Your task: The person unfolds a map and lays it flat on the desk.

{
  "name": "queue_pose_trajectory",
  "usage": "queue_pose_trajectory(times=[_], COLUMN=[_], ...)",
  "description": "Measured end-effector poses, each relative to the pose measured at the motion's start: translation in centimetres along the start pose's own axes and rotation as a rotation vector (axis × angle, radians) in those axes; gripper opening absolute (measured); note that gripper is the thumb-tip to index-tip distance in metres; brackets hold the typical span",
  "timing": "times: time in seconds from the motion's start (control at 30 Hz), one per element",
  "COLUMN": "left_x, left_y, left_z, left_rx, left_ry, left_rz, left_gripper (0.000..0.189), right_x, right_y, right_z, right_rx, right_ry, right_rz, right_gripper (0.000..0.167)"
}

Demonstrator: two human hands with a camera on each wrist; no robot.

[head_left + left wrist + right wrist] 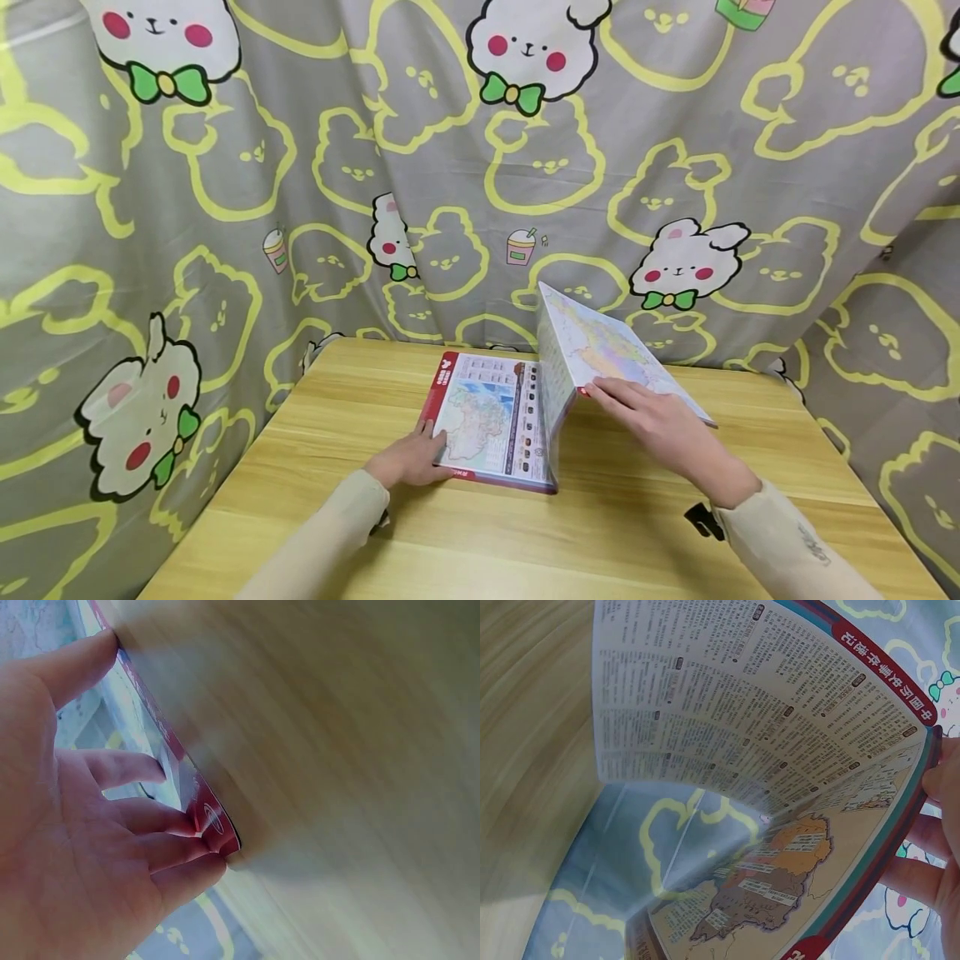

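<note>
A folding map [474,421] with a red border lies partly on the wooden table, and another panel [600,337] of it stands up at a slant on the right. My left hand [412,454] rests at the lower left corner of the flat part. In the left wrist view, its extended fingers [176,819] touch the red edge. With my right hand [656,421] I grip the raised panel near its front corner. The right wrist view shows this panel's inner side, with dense printed text [742,697] and a coloured map print [780,877].
The wooden table [600,533] extends around the map on all sides. Behind and beside it hangs a grey curtain [442,167] with cartoon animal prints, close to the table's back edge.
</note>
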State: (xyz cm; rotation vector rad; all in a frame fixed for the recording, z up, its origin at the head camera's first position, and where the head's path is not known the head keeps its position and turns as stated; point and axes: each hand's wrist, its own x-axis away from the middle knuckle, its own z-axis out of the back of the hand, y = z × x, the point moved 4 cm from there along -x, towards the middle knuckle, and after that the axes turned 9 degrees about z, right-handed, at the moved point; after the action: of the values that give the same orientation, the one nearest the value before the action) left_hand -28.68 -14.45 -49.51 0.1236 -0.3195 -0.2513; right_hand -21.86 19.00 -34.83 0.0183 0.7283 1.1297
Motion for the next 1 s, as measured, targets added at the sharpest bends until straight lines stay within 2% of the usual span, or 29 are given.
queue_pose_trajectory(times=[0.43,1.0], left_x=[0.2,0.7], left_y=[-2.0,-4.3], left_z=[0.2,0.9], left_rx=[0.003,0.019], left_ry=[-0.018,-0.021], left_rz=[0.057,0.073], left_gripper=[0.077,0.076], right_x=[1.3,3.9], right_y=[0.2,0.5], right_z=[1.0,1.2], right_rx=[0.025,0.023], right_ry=[0.048,0.009], right_rz=[-0.001,-0.053], right_gripper=[0.050,0.054])
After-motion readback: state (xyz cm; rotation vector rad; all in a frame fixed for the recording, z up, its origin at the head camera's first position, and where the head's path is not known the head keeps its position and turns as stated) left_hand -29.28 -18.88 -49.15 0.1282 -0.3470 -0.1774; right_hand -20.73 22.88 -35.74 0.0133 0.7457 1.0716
